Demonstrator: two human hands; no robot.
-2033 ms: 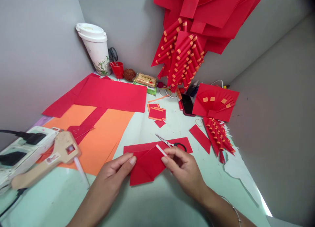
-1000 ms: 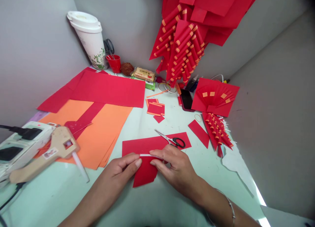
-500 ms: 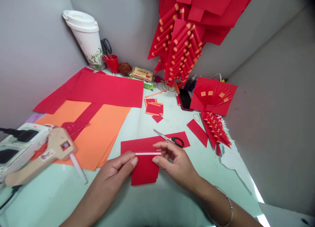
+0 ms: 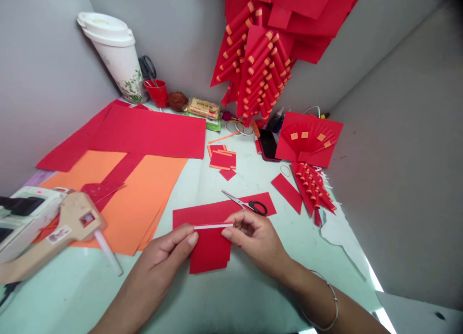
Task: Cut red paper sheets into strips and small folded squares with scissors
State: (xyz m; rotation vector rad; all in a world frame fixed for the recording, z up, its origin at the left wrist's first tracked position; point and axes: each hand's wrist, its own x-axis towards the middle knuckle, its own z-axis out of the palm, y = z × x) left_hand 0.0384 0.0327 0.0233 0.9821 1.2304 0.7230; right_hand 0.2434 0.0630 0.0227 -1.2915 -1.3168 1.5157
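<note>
A small red paper piece [image 4: 210, 252] has a narrow white strip along its top edge. My left hand [image 4: 173, 249] pinches its upper left corner between thumb and fingers. At the upper right corner, my right hand [image 4: 253, 232] grips it the same way, thumb below the strip. Just behind the hands lies a wider red sheet [image 4: 202, 209] flat on the table. Scissors with black handles [image 4: 257, 207] rest partly on that sheet, blades toward the upper left.
At left, a beige glue gun [image 4: 77, 218] lies beside a white power strip [image 4: 36, 206] and orange sheets [image 4: 155, 184]. A white cup [image 4: 115, 59] stands behind. Red firecracker decorations [image 4: 264, 73] hang at the back; a phone [image 4: 268, 143] lies below them.
The fingers of my right hand have closed onto the right end of the folded edge. The whole view has shifted slightly, so objects appear a little further left.
</note>
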